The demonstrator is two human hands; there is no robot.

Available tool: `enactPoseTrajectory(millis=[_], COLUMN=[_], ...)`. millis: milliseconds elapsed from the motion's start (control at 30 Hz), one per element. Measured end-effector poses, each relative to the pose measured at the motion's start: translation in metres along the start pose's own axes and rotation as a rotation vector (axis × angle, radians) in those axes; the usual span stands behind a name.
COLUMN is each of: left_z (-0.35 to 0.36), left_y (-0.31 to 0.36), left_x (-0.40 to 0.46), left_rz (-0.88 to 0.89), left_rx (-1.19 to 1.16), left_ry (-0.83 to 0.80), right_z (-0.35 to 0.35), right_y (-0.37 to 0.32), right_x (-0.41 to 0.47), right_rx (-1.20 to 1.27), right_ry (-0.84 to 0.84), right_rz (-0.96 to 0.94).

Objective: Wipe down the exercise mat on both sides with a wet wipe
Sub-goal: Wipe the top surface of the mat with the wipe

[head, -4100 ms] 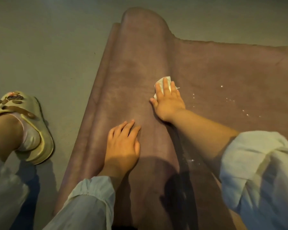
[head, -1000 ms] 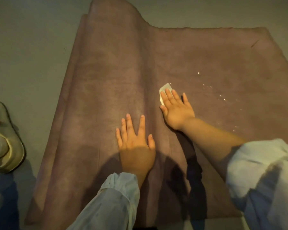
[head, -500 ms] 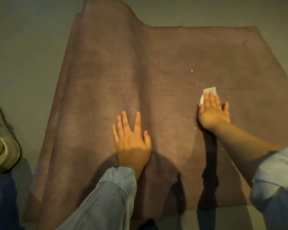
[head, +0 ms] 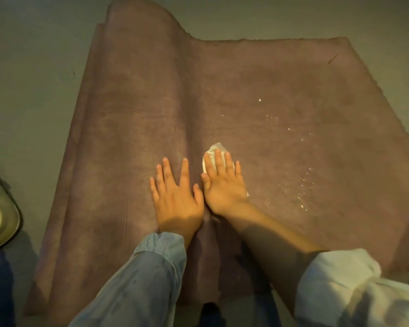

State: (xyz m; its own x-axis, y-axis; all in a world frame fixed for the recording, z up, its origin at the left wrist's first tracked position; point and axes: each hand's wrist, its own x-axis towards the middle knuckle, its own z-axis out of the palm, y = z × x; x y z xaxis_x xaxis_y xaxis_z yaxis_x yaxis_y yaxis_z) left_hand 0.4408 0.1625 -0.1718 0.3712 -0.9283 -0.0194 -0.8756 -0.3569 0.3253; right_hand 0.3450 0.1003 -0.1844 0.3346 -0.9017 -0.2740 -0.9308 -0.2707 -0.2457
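Note:
A brownish-purple exercise mat lies on the floor, and its left part bulges up in a long hump. My left hand lies flat on the mat beside the hump, fingers straight and spread. Right next to it, my right hand presses a white wet wipe onto the mat with straight fingers; most of the wipe is hidden under the palm. Shiny wet droplets dot the mat to the right of my hands.
Grey floor surrounds the mat. A beige sandal on a foot sits at the left edge of view, off the mat. My light sleeves fill the bottom of the view.
My right hand has slid the wipe leftward across the mat, from the right side to just beside my left hand. My left hand has stayed flat in about the same place.

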Motion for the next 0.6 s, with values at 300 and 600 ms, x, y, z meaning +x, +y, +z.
enactPoseTrajectory(millis=[300, 600], left_z=[-0.002, -0.002], left_y=[-0.001, 0.0], left_x=[0.0, 0.0], left_rz=[0.003, -0.003], left_rx=[-0.029, -0.032], left_ry=[0.017, 0.025], right_z=[-0.006, -0.035], right_y=[0.07, 0.179], right_x=[-0.023, -0.06], right_rx=[-0.099, 0.02], right_ry=[0.073, 0.029], right_rz=[0.16, 0.654])
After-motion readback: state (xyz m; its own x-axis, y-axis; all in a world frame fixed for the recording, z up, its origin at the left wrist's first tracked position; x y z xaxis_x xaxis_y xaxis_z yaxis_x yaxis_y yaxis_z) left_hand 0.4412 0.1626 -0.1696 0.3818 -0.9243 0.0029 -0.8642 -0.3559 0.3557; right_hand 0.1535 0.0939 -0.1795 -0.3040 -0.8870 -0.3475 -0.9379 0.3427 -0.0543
